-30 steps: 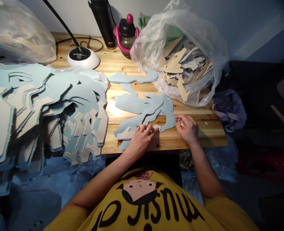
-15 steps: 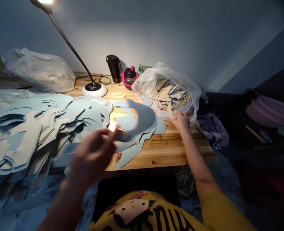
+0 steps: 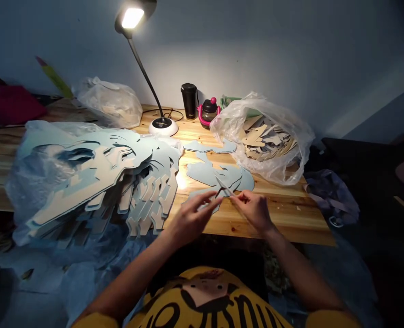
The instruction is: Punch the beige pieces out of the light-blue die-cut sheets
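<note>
Looking down from my head camera, I am pinching a thin blue strip (image 3: 224,188) between both hands: my left hand (image 3: 190,219) is closing its fingertips on the near end, and my right hand (image 3: 254,210) is gripping the other, just above the desk (image 3: 284,214). A few flat blue cutouts (image 3: 219,175) are lying right behind it. The big stack of blue sheets (image 3: 95,177) on my left looks mostly unworked, while the bag of scraps (image 3: 266,139) is filling up.

Matt pale-blue card cutouts (image 3: 219,175) with beige backing on a smooth, lightly glossy pale wood counter (image 3: 284,212), beside a crinkled clear plastic bag (image 3: 292,132) of beige card offcuts (image 3: 261,139).
</note>
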`<state>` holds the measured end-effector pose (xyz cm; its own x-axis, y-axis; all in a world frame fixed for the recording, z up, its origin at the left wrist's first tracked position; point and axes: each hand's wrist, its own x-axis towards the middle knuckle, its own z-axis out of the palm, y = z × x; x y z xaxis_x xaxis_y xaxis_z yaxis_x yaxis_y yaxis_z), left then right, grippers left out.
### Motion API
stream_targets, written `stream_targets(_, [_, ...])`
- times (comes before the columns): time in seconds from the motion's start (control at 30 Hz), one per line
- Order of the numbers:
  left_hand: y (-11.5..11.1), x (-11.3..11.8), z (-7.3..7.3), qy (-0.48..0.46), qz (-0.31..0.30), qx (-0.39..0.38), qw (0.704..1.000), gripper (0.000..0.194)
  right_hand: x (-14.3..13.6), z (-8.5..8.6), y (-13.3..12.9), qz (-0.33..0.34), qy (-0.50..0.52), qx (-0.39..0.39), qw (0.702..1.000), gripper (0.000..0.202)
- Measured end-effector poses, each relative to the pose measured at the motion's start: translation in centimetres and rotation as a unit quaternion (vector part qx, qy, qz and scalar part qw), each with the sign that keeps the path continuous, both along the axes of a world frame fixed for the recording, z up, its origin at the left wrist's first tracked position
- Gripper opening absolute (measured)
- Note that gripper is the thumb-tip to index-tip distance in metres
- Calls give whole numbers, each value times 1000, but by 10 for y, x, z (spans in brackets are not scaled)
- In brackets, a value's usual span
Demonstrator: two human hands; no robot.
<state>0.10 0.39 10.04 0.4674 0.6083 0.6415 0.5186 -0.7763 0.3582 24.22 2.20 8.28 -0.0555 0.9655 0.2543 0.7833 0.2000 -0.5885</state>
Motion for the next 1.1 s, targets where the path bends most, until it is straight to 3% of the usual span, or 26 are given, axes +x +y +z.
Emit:
stream_targets(0.1, [-9,27,-17,-8,-95,-22,995,48,-16,7,-28,114,128,-80,982,33])
stream_targets(0.23, [-19,27,-19,-65,-144,-56,986,48,-13,16,-45,187,218,-178,941,25])
stream_targets(0.4, [-33,19,-3,-146,-166,-132,966,40,-22,23,-54,187,337,-225,895,37])
stream_targets(0.57, [-40,9,6,-185,-164,-196,949,29,-37,7,-60,188,452,-271,828,43])
stream_targets(0.7, [-38,-7,5,-179,-146,-217,948,18,-45,-6,-61,202,495,-340,774,40])
stream_targets(0.8, [-38,-17,-3,-174,-109,-161,965,11,-51,-5,-56,163,548,-347,743,39])
stream_targets(0.9, [-40,-26,-14,-194,-31,-95,976,15,-50,-5,-43,83,584,-309,746,36])
stream_targets(0.97, [-42,-32,-20,-209,17,-85,974,14,-43,-10,-32,44,585,-272,763,38])
stream_targets(1.03, [-43,-38,-26,-213,59,-100,970,10,-29,-17,-23,27,546,-206,812,41])
stream_targets(1.1, [-43,-44,-31,-213,95,-128,964,8,-11,-21,-17,63,442,-147,883,43])
